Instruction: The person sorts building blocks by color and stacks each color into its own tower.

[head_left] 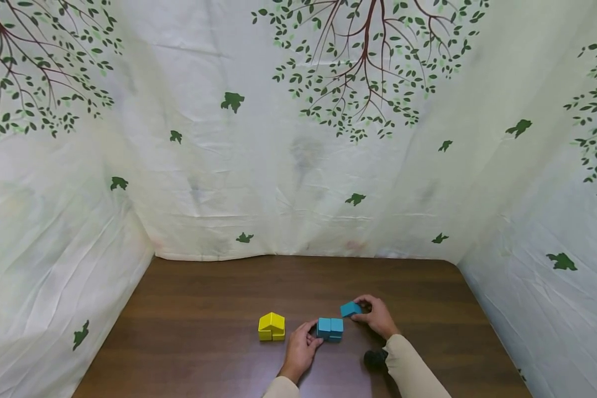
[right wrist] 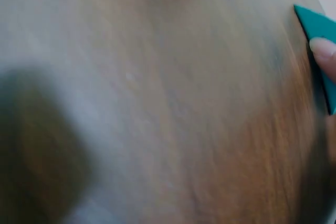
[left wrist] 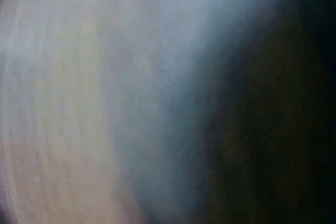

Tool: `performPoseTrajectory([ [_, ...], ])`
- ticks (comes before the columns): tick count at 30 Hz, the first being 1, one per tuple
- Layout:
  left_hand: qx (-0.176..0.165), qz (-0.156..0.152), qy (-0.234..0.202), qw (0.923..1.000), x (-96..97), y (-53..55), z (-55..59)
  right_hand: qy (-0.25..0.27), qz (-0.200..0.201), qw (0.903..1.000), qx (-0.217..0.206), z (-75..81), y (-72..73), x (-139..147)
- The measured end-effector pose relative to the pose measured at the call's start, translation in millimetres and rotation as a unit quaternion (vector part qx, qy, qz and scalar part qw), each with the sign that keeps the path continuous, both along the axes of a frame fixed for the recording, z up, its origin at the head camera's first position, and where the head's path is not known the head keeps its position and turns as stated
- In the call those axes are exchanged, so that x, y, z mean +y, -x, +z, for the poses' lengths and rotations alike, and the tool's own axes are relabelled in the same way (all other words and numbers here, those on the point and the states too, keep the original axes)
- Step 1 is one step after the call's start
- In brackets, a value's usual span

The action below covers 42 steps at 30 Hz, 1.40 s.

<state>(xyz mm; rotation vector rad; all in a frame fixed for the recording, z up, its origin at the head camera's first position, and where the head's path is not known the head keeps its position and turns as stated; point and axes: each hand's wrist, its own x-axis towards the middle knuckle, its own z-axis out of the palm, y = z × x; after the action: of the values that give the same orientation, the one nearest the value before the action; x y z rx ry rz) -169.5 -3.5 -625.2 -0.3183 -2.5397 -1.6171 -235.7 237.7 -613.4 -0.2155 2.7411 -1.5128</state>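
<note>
My right hand (head_left: 378,316) pinches a blue triangular block (head_left: 350,309) between thumb and fingers, behind and to the right of a small group of blue blocks (head_left: 330,328). In the right wrist view, a thumb presses on the face of that triangular block (right wrist: 316,23) at the right edge. The grouped blocks stand close together on the table, two showing side by side on top. At their left side is my left hand (head_left: 300,349), its index finger and thumb gripping the near-left block at its corners. The left wrist view is blurred and shows no block.
A yellow house-shaped stack of blocks (head_left: 271,326) with a peaked top stands left of my left hand. The brown wooden table (head_left: 204,309) is bordered by white cloth (head_left: 278,166) printed with branches and leaves. A dark rounded object (head_left: 375,359) sits at my right wrist.
</note>
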Motion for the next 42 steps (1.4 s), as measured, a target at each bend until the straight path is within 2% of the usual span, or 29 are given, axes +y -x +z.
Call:
performPoseTrajectory([
  [7,-0.011,0.002,-0.002,0.9999,0.4,-1.4,0.1,-0.001,-0.046,0.9984,0.034,-3.4,-17.3,-4.2],
  [10,-0.007,0.003,-0.002,1.0000,0.1,-1.7,0.4,0.006,-0.061,0.9975,0.035,-4.3,-24.1,-6.2],
  [20,-0.007,0.000,-0.006,1.0000,-0.4,-1.9,1.7,0.068,-0.112,0.9911,0.023,-0.2,-42.7,-12.5],
  [24,-0.009,-0.001,-0.006,0.9999,-0.3,-1.3,2.6,0.092,-0.132,0.9864,0.035,6.4,-47.9,-17.1],
  [28,-0.012,0.000,-0.004,0.9999,-0.4,-0.6,2.9,0.111,-0.129,0.9842,0.050,16.0,-51.5,-22.8],
  [32,-0.011,-0.002,-0.006,0.9999,-0.7,0.2,2.8,0.108,-0.113,0.9854,0.068,23.0,-52.6,-29.9],
  [37,-0.013,-0.004,-0.001,0.9999,-0.8,0.1,1.9,0.074,-0.097,0.9890,0.083,30.8,-55.9,-39.3],
  [42,-0.007,-0.004,0.003,1.0000,-0.7,-0.2,1.5,0.047,-0.068,0.9891,0.122,34.5,-57.9,-47.5],
])
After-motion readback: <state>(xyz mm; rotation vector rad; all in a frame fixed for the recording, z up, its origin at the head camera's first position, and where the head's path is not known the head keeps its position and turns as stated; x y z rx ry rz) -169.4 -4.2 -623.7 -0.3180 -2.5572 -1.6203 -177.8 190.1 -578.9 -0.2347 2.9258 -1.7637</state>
